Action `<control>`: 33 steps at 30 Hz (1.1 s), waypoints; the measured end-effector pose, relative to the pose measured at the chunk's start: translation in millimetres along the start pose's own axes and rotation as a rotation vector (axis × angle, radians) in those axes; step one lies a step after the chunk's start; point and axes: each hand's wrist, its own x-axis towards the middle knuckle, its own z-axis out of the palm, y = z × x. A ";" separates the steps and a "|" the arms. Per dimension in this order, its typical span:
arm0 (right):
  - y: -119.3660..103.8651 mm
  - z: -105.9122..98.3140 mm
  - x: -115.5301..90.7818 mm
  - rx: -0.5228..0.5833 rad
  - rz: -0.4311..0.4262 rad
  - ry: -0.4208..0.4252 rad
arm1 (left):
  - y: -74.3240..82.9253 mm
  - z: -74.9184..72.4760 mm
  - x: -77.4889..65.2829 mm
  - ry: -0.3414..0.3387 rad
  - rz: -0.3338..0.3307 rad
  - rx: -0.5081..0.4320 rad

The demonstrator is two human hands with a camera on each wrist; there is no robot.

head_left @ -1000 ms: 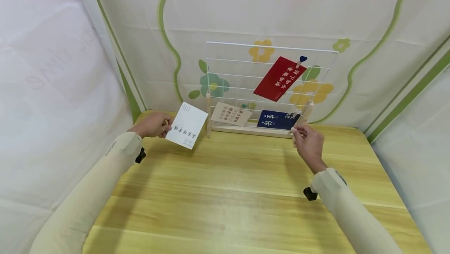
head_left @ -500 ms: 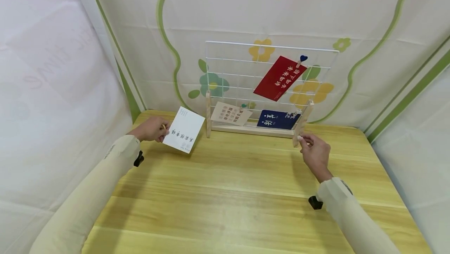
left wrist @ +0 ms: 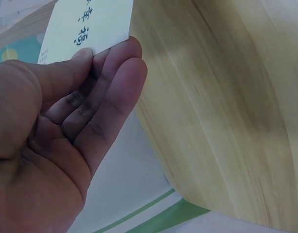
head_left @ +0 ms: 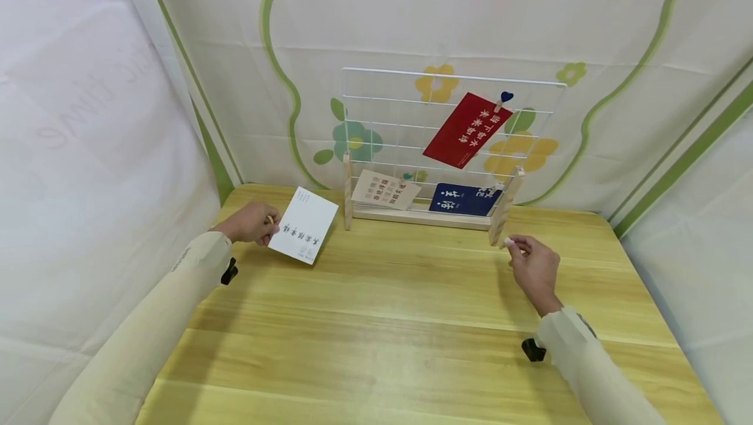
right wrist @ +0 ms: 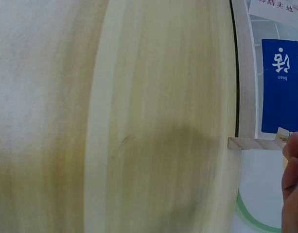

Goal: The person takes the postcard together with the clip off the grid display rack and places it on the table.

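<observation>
My left hand [head_left: 253, 222] pinches a white card [head_left: 302, 225] with dark lettering by its edge, to the left of the wire rack [head_left: 382, 99]. The left wrist view shows the thumb [left wrist: 73, 73] lying on the card's printed face. My right hand [head_left: 535, 268] pinches a small clip [head_left: 508, 241] with a whitish top between thumb and finger, just right of the rack's wooden foot [head_left: 504, 209]. On the rack hang a red card [head_left: 465, 131] under a blue heart clip [head_left: 507, 96], a beige card [head_left: 385, 189] low left, and a dark blue card [head_left: 461, 199] low right.
The rack stands near the back edge of a wood-grain table [head_left: 376, 327], on a wooden base bar [head_left: 420, 218]. A white cloth backdrop [head_left: 518, 19] with printed flowers rises close behind it. White cloth [head_left: 106, 150] also hangs along the left side.
My right hand has drawn away from the blue card's corner, rightward and toward me, with the clip in its fingers. My left hand has lowered the white card slightly toward me and left.
</observation>
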 end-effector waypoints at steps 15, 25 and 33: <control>21.4 0.1 -11.1 -0.039 0.036 -0.005 | -11.2 6.8 2.2 -0.051 -0.045 0.007; 31.4 0.0 -17.4 -0.057 0.070 -0.013 | -14.2 12.3 1.3 -0.073 -0.055 0.019; 38.4 -3.4 -23.2 -0.035 0.091 -0.005 | -15.4 16.5 -0.4 -0.071 -0.034 0.020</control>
